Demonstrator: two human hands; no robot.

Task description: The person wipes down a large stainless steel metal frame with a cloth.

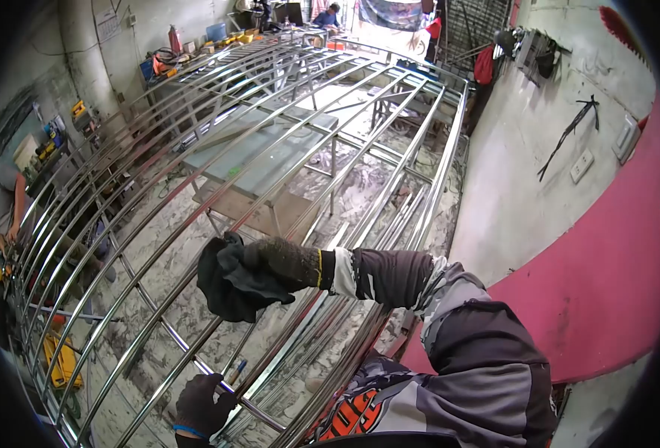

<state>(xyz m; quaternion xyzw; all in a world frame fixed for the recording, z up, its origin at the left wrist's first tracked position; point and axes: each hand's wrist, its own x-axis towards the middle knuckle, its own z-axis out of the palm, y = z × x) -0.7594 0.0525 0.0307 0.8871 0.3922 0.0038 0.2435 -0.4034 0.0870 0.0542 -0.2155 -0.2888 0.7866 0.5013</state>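
My right hand [281,261], in a dark knit glove with a yellow edge, reaches across the middle of the view. Bunched in its fingers is a black cloth [237,287], which hangs over one of the long shiny tubes. My left hand [201,407], in a dark glove with a blue cuff edge, is low in the view. Its fingers curl at a metal tube [259,415] of the frame; part of the grip is hidden. Long polished tubes form a wide metal frame [167,328] spreading away from me, joined by crossbars.
Under the frame are a grey-green panel [270,160] and loose metal lengths [315,351]. A person [5,201] works at the left, another person [330,19] at the far end. A pink panel [569,291] curves at my right. A yellow case [63,360] lies lower left.
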